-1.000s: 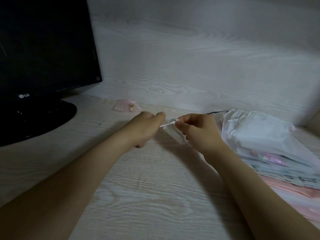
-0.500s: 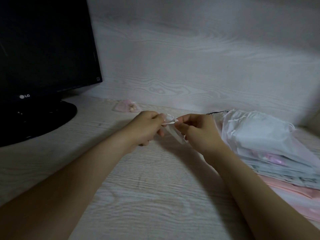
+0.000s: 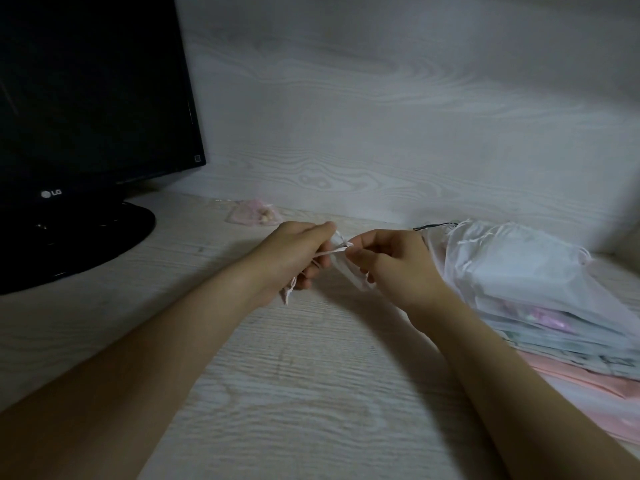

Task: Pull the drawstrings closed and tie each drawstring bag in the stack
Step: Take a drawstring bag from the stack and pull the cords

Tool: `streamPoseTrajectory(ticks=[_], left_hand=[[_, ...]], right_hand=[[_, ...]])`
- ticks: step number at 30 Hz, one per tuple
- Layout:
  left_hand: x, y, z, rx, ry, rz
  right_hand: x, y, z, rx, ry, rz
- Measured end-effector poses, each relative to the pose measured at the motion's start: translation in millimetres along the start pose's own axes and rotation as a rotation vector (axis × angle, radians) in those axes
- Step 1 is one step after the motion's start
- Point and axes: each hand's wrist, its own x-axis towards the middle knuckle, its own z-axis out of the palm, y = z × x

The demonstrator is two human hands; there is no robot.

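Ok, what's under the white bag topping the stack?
The white bag lies on more flat bags, greyish ones, then a pink bag lowest. How many is hidden.

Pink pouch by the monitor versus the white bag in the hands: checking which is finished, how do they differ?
The pink pouch lies on the desk, untouched; the white bag is held between the left hand and right hand, which pinch its strings. The pink pouch shows small pale items inside; the white bag shows none. Both look sheer.
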Motion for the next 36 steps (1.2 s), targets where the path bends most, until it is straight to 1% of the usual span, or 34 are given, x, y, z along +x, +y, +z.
streamPoseTrajectory(ticks=[4, 7, 9, 13, 15, 19, 23, 26, 29, 33, 36], left_hand=[[1.1, 1.6, 0.3, -0.019, 0.014, -0.007], [2.3, 1.1, -2.2, 0.08, 0.117, -0.001], [4.1, -0.3, -5.1, 0.133, 0.171, 0.01], [6.6, -0.3, -10.0, 0.141, 0.234, 0.035], [6.2, -0.2, -11.3, 0.165, 0.246, 0.06], [8.0, -3.3, -13.0, 0.305, 0.285, 0.111], [10.0, -5.2, -13.4, 0.393, 0.285, 0.125], [9.5, -5.5, -14.4, 0.484, 0.293, 0.129], [9.9, -5.7, -15.4, 0.477, 0.29, 0.114], [11.6, -4.7, -15.4, 0.463, 0.376, 0.116], [14.6, -8.5, -17.8, 0.463, 0.403, 0.128]], right_hand=[[0.7, 2.5, -0.2, -0.005, 0.002, -0.011], [0.1, 3.1, -0.4, 0.007, -0.013, -0.017], [1.2, 4.2, -1.5, 0.043, 0.011, -0.004], [3.6, 6.6, -6.0, 0.059, 0.073, 0.018], [4.0, 7.6, -7.3, 0.0, 0.096, 0.022], [4.8, 10.5, -6.4, -0.119, 0.134, 0.017], [4.9, 9.8, -5.3, -0.369, 0.175, -0.067], [3.5, 7.1, -5.2, -0.456, 0.188, -0.076], [0.1, 3.2, -4.1, -0.524, 0.18, -0.091], [0.6, 3.8, -2.4, -0.612, 0.178, -0.103], [0.9, 5.2, -0.5, -0.629, 0.188, -0.104]])
